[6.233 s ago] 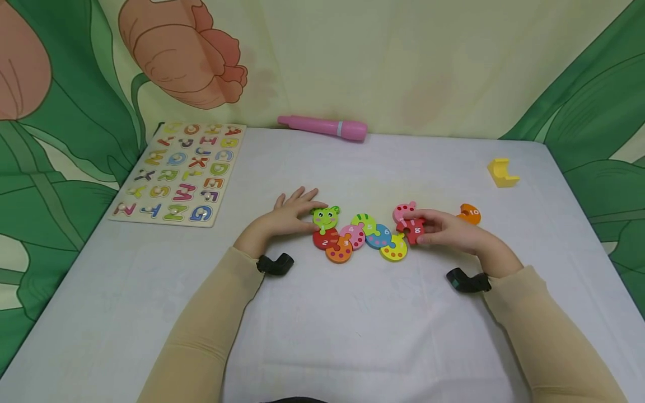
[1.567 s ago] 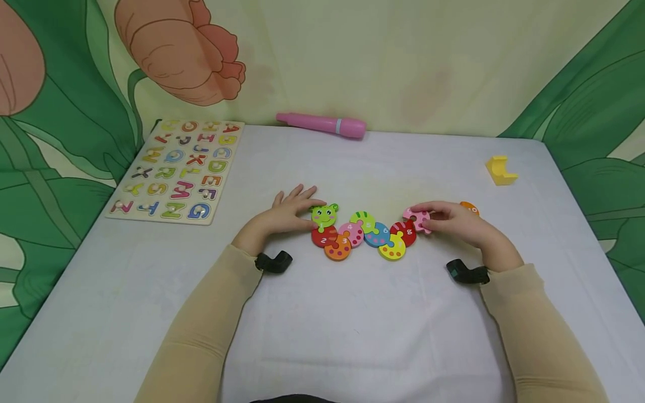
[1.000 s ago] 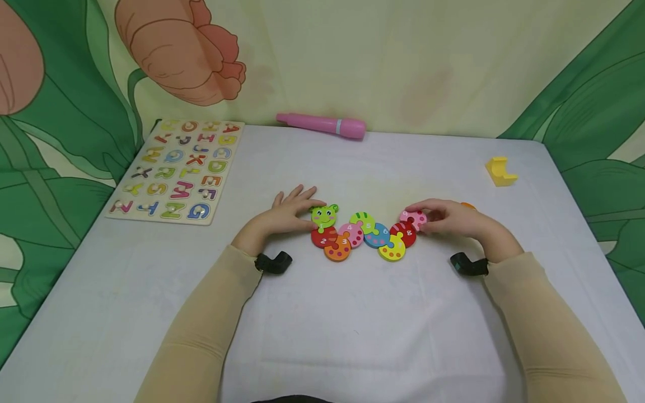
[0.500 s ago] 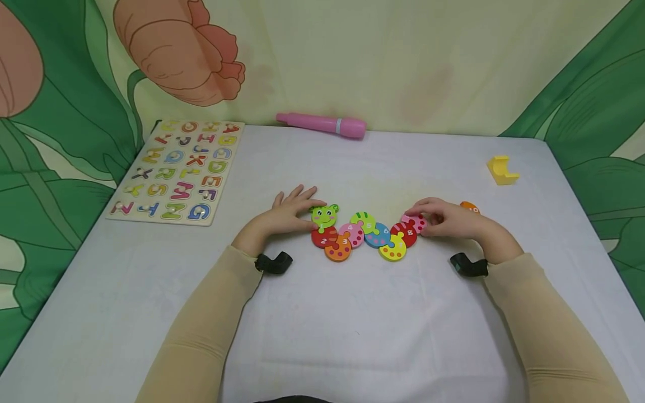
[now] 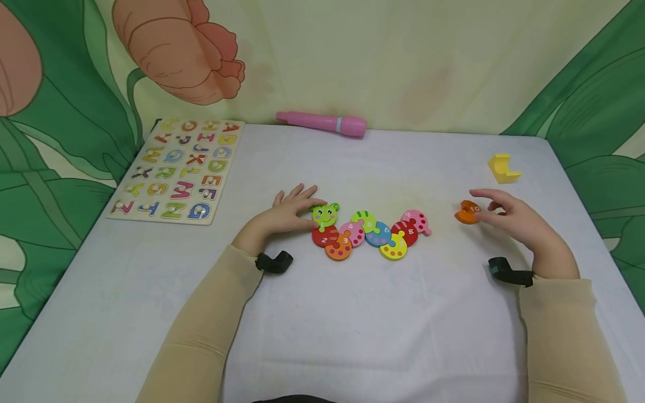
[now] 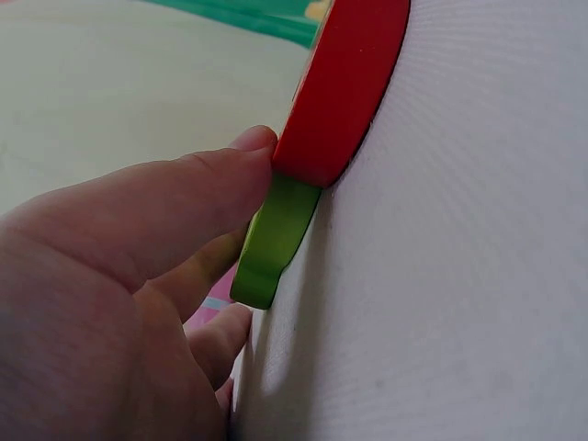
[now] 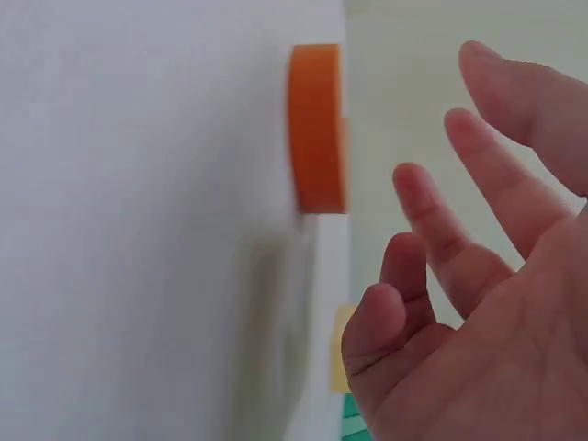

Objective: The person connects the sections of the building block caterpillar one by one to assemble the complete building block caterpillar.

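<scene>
A caterpillar puzzle of joined, numbered coloured pieces (image 5: 378,235) lies in the middle of the table. My left hand (image 5: 283,217) holds its green smiling head piece (image 5: 325,215) between thumb and index finger, the other fingers spread. In the left wrist view the thumb (image 6: 202,197) touches the edge where the red piece (image 6: 344,92) meets the green one. A pink spotted piece (image 5: 414,219) forms the right end of the chain. My right hand (image 5: 519,218) is beside the loose orange piece numbered 10 (image 5: 467,212). The right wrist view shows its fingers parted, apart from the orange piece (image 7: 317,129).
A wooden alphabet board (image 5: 176,173) lies at the back left. At the rear edge, by a printed curtain, is a pink microphone-shaped toy (image 5: 322,123). A small yellow block (image 5: 504,168) stands at the back right.
The red 8 piece, then the pink spotted piece, were joined to the chain. My right hand has let go of the pink one and moved right to the orange piece. My left hand stays.
</scene>
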Available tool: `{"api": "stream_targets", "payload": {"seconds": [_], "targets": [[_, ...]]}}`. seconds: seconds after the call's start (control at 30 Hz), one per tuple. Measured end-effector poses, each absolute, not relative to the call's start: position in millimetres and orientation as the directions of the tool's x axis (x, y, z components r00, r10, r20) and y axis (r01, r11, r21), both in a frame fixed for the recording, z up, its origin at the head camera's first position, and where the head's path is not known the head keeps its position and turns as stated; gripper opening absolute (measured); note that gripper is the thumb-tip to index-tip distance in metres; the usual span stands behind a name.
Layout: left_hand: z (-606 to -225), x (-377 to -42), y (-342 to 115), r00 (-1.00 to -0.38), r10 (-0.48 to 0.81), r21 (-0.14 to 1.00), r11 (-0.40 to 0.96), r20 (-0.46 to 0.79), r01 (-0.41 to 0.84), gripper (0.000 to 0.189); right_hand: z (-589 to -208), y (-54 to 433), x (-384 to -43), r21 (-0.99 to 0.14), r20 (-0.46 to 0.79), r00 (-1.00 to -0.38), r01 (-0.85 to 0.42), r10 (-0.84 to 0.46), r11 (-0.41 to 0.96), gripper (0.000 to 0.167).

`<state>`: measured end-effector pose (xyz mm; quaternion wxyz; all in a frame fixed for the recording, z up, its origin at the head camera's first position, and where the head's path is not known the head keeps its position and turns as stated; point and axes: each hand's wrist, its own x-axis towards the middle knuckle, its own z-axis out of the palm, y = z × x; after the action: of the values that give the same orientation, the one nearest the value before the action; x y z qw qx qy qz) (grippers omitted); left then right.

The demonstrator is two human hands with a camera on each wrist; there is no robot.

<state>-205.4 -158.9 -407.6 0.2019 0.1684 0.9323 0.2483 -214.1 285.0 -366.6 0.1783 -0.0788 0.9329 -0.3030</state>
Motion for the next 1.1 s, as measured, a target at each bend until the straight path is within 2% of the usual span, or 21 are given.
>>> {"api": "stream_targets", "payload": {"seconds": [0.1,0.27,0.5,0.83,1.1], "targets": [[-407.0,-206.0,-158.1,-0.862,0.414,0.534,0.819,-0.292,0.212,0.057,-372.4,295.4,-215.9,-0.593,-0.338,-0.906,-0.005,-0.255,0.805,0.062],[-407.5,-206.4,-159.4,-0.863,0.417,0.535,0.816,-0.284,0.219,0.057,-382.6,299.8,-219.8,-0.597,-0.368,-0.881,-0.022,-0.298,0.802,0.064],[-407.0,-207.1,-159.9,-0.859,0.419,0.536,0.816,-0.294,0.215,0.057,-388.5,298.4,-224.3,-0.561,-0.356,-0.885,-0.056,-0.302,0.826,0.059],[-409.1,-206.9,-160.1,-0.860,0.420,0.531,0.818,-0.289,0.221,0.058,-386.7,296.4,-222.1,-0.527,-0.306,-0.900,-0.110,-0.309,0.843,0.068],[-408.4,-207.3,-160.1,-0.861,0.420,0.526,0.820,-0.288,0.225,0.057,-381.9,286.9,-217.6,-0.594,-0.351,-0.895,-0.014,-0.276,0.804,0.070]]}}
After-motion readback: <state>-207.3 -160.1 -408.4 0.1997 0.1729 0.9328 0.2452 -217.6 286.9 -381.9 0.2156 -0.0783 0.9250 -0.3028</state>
